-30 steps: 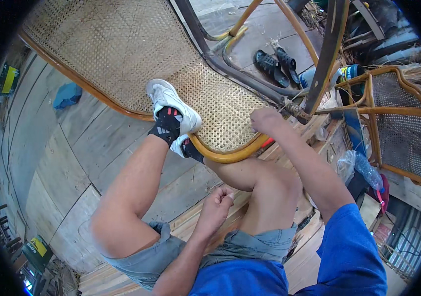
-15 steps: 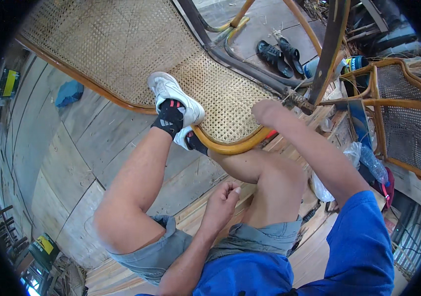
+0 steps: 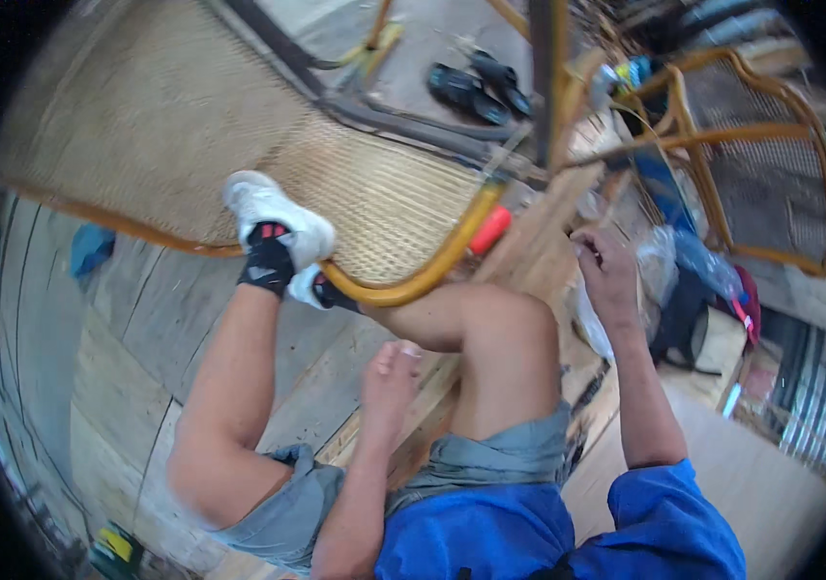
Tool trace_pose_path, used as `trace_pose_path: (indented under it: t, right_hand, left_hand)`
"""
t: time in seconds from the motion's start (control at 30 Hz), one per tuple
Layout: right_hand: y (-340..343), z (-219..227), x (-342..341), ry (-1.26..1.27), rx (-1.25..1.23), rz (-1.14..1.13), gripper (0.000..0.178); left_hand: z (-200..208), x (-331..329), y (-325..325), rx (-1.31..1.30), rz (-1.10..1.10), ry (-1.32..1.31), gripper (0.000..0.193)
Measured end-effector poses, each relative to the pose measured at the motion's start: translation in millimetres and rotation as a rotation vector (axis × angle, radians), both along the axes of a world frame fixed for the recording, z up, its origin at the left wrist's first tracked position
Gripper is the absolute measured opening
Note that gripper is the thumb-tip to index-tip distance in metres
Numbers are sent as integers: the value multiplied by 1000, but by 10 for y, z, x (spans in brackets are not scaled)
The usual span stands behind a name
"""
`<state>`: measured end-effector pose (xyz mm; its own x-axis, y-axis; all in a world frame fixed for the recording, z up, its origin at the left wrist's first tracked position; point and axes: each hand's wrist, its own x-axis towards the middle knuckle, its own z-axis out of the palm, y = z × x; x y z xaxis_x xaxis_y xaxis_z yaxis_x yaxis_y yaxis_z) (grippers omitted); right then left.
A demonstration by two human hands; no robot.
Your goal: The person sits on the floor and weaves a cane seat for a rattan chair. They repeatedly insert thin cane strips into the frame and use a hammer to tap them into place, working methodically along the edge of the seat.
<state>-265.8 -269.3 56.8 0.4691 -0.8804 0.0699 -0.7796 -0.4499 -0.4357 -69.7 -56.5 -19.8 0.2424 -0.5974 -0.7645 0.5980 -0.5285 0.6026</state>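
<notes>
My left hand [image 3: 391, 382] is closed above my lap, thumb against curled fingers; whatever it may hold is hidden. To the right of my knee, my right hand [image 3: 610, 280] hangs in the air, fingers bent together. A small dark spot shows at its fingertips, too blurred to name. Ahead of both hands lies a long woven cane panel [image 3: 384, 188] in a yellow-brown rattan rim [image 3: 408, 288]. Its rounded end rests by my leg, and my white shoe [image 3: 282, 217] is up against it. Neither hand touches the panel.
A red object [image 3: 490, 232] lies by the rim on wooden planks [image 3: 539, 237]. Black sandals [image 3: 471, 94] sit beyond the dark frame bar [image 3: 413, 121]. At right are a cane-backed chair [image 3: 756, 135], plastic bottles [image 3: 708, 266] and a plastic bag [image 3: 658, 266]. A blue lump [image 3: 92, 249] lies left.
My right hand has drawn back from the panel's corner toward me and away to the right, uncovering the red object. The view has shifted; my left hand stays closed over my lap.
</notes>
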Motion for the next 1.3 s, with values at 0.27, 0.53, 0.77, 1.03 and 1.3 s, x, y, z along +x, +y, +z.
trace_pose_path:
  t: [0.27, 0.53, 0.77, 1.03, 1.3]
  right_hand:
    - [1194, -202, -1714, 24, 183, -372, 9]
    - [2255, -208, -2245, 65, 387, -1034, 11]
    - [2482, -573, -2578, 45, 106, -958, 15]
    - [2451, -225, -1823, 167, 517, -667, 19]
    - [2599, -287, -1989, 123, 105, -776, 16]
  left_hand:
    - [32, -57, -9, -29, 39, 127, 17]
    - [-190, -102, 106, 32, -85, -54, 20]
    - [-548, -191, 237, 178, -374, -276, 14]
    - [-606, -97, 397, 289, -522, -315, 19]
    - [-612, -56, 499, 362, -656, -423, 22]
